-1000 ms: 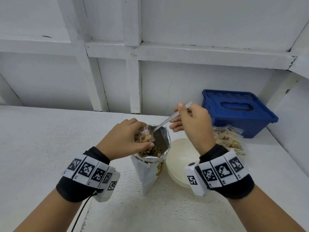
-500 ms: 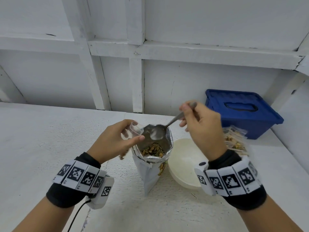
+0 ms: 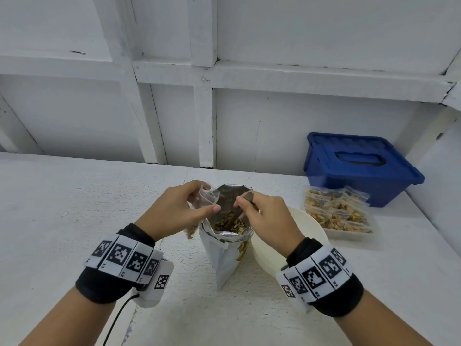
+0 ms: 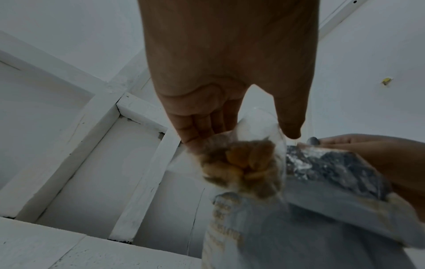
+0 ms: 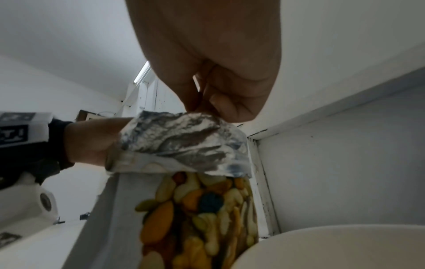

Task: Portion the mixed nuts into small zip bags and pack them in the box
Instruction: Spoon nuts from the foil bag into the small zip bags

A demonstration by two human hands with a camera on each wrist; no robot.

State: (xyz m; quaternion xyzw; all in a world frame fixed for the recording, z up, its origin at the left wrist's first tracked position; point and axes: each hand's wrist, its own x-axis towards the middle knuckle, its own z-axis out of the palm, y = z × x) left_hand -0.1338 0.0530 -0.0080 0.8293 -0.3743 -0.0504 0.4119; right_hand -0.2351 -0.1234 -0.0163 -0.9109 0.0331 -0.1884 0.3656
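Judging from how things lie, the portioning is well under way but not finished: beside the foil pouch [image 3: 225, 233] that stands open on the bench [image 3: 74, 221], to its right and further back, a clear tray [image 3: 349, 232] already carries several filled zip bags [image 3: 336, 208], while the blue box [image 3: 359, 166] behind that tray has its lid on and, as far as can be seen, nothing has been packed into it. The left hand [image 3: 174, 213] pinches a small zip bag [image 3: 205, 196] at the pouch's left rim, fingers and thumb curled on its mouth; the left wrist view shows a clump of nuts [image 4: 241, 163] sitting in its bottom, so this bag is partly filled and not yet sealed. The right hand [image 3: 264, 216] is curled round a spoon handle [image 3: 249, 196] over the pouch's mouth, the bowl of the spoon hidden down inside among the nuts, so whether it is loaded cannot be told. Plenty of mixed nuts remain in the pouch, seen through its window in the right wrist view. A cream bowl [image 3: 306, 236] sits just right of the pouch, touching or nearly so. What is left, I judge: topping up and zipping this bag, perhaps more bags, then opening the box and packing them all
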